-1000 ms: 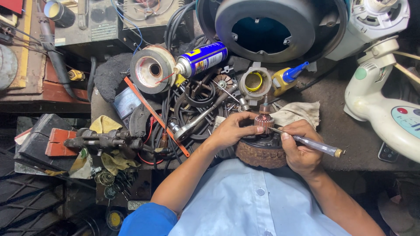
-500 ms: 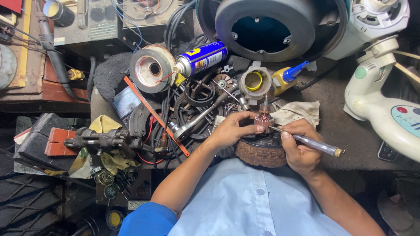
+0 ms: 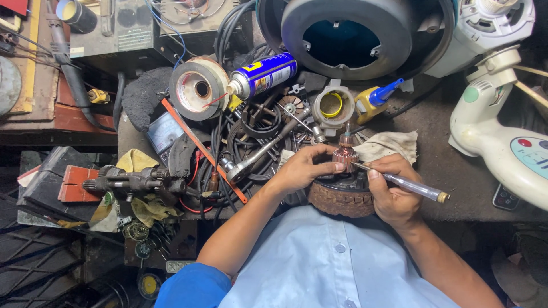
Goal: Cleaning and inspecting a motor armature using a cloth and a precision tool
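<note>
While I watch from the head camera, both hands work a small copper-wound armature (image 3: 345, 155) at the front of a crowded bench.

Item one: my left hand (image 3: 301, 169), fingers closed around the armature, thumb and fingertips pinching its side, holding it upright over a rusty round housing (image 3: 341, 197). Item two: my right hand (image 3: 394, 191), closed on a clear-handled screwdriver (image 3: 412, 187), its tip touching the armature's right side. Item three: a grey rag (image 3: 388, 145), just behind the right hand. Item four: a blue and yellow spray can (image 3: 264, 75) lying on its side, farther back, beside a round metal disc (image 3: 197, 88). Item five: a yellow bottle with blue nozzle (image 3: 374, 100), near the rag. Item six: a ratchet wrench (image 3: 257, 153) on black cables, left of the hands.
</note>
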